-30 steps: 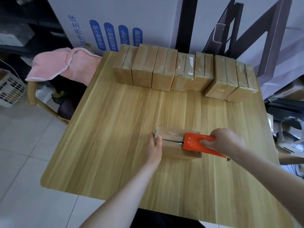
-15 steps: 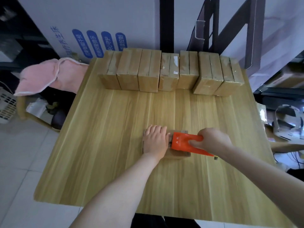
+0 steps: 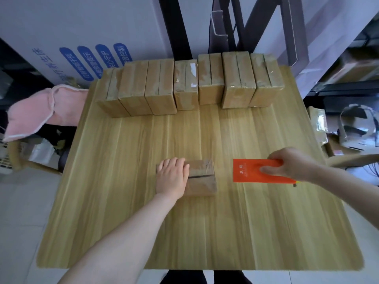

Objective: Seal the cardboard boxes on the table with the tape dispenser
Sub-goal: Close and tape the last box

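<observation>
Left part of the small cardboard box (image 3: 202,179) is hidden under the left hand (image 3: 171,177), and frame blur makes it hard to tell whether tape covers the box top; a dark slit seam shows along the uncovered part. The rear of the orange tape dispenser (image 3: 252,171) is covered by the right hand (image 3: 287,163), with only a small dark tip poking out at its lower right. Can't tell if the dispenser touches the counter (image 3: 143,222). The left hand lies flat, fingers straight and together, pressing on the box top. The right hand's fingers and thumb are curled round the dispenser, gripping it. The box sits about mid-counter. The dispenser is to its right, apart from it, toward the right edge. A row of boxes (image 3: 184,85) stands side by side along the far edge. A pink cloth (image 3: 37,113) hangs off beyond the left edge, partly cut off.
</observation>
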